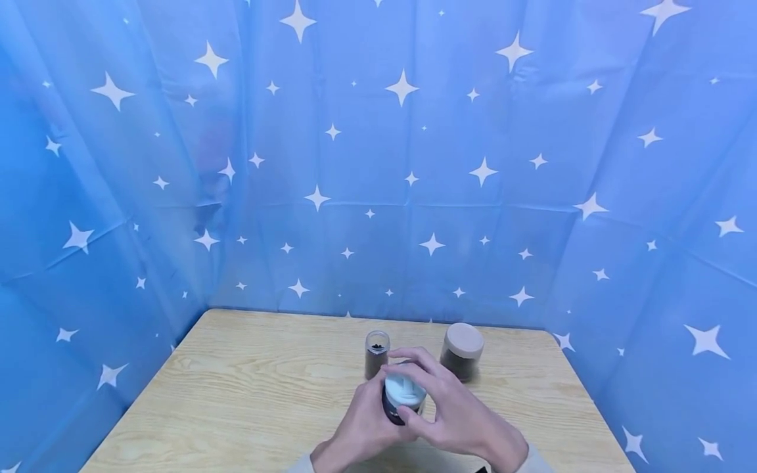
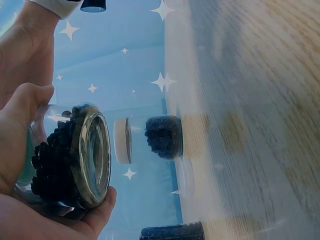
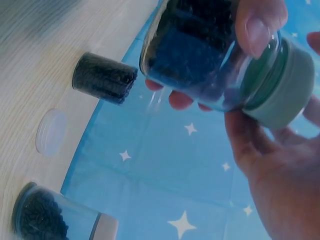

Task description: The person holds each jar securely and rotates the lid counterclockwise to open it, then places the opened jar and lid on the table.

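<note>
My left hand (image 1: 368,420) holds a clear glass jar (image 2: 60,160) from the side, thumb and fingers curled round it. Small dark pieces fill part of this jar. Its pale mint-green lid (image 1: 405,392) sits on the mouth, and my right hand (image 1: 458,414) grips that lid with thumb and fingers around its rim. The jar is held above the table, its glass base showing in the left wrist view. Just beyond my hands stands a narrow lidless jar (image 1: 376,361) of dark pieces.
Behind my right hand a wider jar (image 1: 461,364) with a beige lid stands on the wooden table (image 1: 236,394), dark pieces inside. A loose translucent lid (image 3: 51,132) lies between the two standing jars. A blue star-patterned curtain (image 1: 367,157) surrounds the table.
</note>
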Demonstrator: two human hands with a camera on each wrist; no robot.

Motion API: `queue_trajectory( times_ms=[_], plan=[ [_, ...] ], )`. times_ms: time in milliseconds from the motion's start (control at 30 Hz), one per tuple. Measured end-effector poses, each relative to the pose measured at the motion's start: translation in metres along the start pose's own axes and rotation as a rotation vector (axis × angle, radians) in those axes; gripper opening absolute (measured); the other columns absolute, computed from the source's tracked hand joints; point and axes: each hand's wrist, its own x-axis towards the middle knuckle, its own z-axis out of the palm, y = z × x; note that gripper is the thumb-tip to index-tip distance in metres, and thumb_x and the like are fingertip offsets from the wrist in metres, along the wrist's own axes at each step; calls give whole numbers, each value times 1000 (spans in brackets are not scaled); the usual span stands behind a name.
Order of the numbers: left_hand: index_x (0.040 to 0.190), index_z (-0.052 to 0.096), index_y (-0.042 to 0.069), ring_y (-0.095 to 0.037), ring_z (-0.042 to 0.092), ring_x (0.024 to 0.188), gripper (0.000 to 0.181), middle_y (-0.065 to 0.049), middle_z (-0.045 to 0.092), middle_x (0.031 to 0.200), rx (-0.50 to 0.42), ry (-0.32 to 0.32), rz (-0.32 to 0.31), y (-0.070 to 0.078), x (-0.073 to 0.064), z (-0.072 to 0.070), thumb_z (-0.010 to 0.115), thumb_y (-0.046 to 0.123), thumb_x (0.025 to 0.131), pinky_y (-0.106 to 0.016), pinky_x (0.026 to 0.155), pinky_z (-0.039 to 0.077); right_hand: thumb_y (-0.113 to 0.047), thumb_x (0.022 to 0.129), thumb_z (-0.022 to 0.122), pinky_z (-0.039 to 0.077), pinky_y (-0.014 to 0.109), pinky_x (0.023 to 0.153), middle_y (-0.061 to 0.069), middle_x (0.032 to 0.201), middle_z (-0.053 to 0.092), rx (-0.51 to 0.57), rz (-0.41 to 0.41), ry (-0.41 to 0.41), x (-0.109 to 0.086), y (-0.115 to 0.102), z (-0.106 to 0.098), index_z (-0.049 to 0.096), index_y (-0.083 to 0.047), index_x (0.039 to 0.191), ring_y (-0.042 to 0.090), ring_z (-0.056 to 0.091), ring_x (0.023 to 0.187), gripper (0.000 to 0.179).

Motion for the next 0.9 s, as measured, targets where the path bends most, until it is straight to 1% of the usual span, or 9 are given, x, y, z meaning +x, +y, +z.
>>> queue_trajectory(
  times_ms=[100, 167, 267, 367, 500, 633, 767, 900],
  plan=[
    [152, 63, 23, -3, 76, 113, 77, 3, 82, 129, 14, 4, -11, 0, 0, 0, 101, 26, 85, -28, 97, 65, -23, 102, 87, 65, 41, 114, 1, 163, 63, -52, 46, 41, -1, -4, 3, 61, -25, 165, 22, 70, 144, 68],
    [148, 64, 20, -3, 76, 112, 75, 2, 82, 128, 31, 14, -17, 1, 1, 1, 102, 26, 84, -28, 96, 65, -31, 104, 88, 66, 40, 111, 0, 162, 64, -103, 87, 72, -1, -8, 5, 59, -25, 166, 21, 71, 143, 68],
    [142, 65, 18, -4, 76, 111, 71, 1, 82, 126, 58, 31, -22, 2, 2, 2, 104, 27, 84, -28, 94, 65, -43, 106, 86, 68, 39, 105, -3, 159, 65, -190, 157, 112, 0, -15, 8, 62, -23, 163, 19, 71, 140, 65],
    [138, 66, 17, -4, 76, 110, 68, 2, 82, 124, 87, 56, -16, 2, 3, 2, 105, 25, 82, -28, 93, 65, -48, 106, 86, 68, 38, 101, -1, 153, 69, -271, 193, 144, 1, -20, 11, 66, -19, 159, 20, 71, 136, 63],
    [134, 67, 17, -6, 77, 108, 63, 1, 82, 121, 112, 88, -7, 2, 3, 2, 102, 18, 81, -28, 91, 66, -46, 102, 90, 68, 34, 94, 1, 140, 72, -356, 208, 173, 2, -26, 16, 70, -15, 152, 19, 71, 128, 62],
    [133, 68, 17, -9, 78, 108, 61, 0, 82, 121, 118, 108, 2, 1, 3, 2, 99, 13, 81, -30, 92, 67, -44, 98, 93, 65, 29, 87, 2, 130, 71, -401, 215, 189, 3, -29, 21, 73, -14, 145, 17, 69, 120, 59],
    [136, 68, 16, -9, 78, 109, 64, 0, 82, 122, 123, 101, 5, 2, 3, 4, 101, 18, 81, -30, 93, 67, -43, 96, 97, 65, 29, 86, 3, 126, 70, -414, 195, 200, 2, -28, 21, 75, -13, 139, 16, 67, 115, 57],
    [138, 68, 16, -7, 77, 109, 68, 1, 83, 123, 121, 81, -8, 3, 2, 6, 104, 24, 80, -30, 93, 67, -38, 94, 98, 65, 30, 88, 2, 124, 70, -393, 177, 202, 0, -26, 19, 76, -12, 138, 15, 66, 113, 56]
  ],
)
